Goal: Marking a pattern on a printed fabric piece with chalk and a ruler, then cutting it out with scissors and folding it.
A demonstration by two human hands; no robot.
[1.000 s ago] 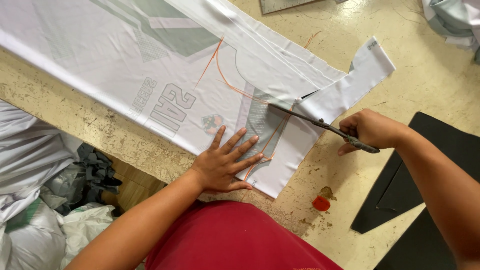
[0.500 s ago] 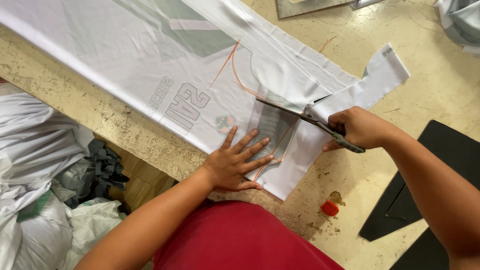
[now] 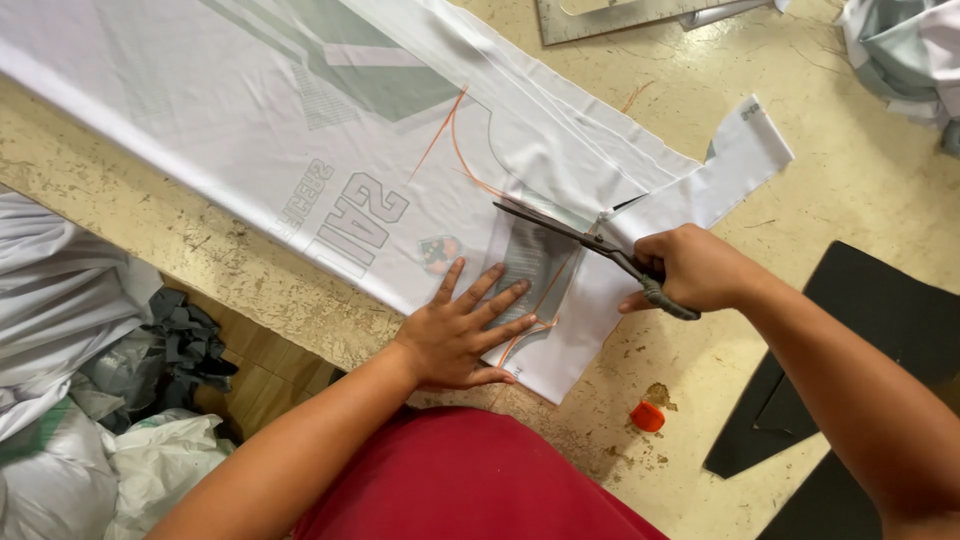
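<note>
**Fingers spread on the cloth, scissors along the orange line**

The fingers of the left hand lay spread apart and flat, pressing the cloth to the table and gripping nothing. The right hand was curled tight round the handles of the scissors, its fingers closed on them.

The cloth was white with grey-green printing, and it ran as a long band from upper left to lower right across the table. An orange line was drawn on it, curving down toward the left hand. The scissors lay with their long axis pointing up and left from the right hand, blades a little apart and the tips resting on the cloth just above the spread fingers. So the blades sat between the two hands, with the uncut line lying left and upward from the tips. The left hand was the nearer one to the tips; the right sat at the far end of the tool. A strip of cloth, partly freed, trailed off up and right behind the right hand.

The handles were mostly hidden in the right hand. Whether the lower blade ran under the cloth could not be made out. An orange cap lay on the table near the cloth's edge. Black sheets at the right were cut off by the frame, as were bundles of cloth at the left.
</note>
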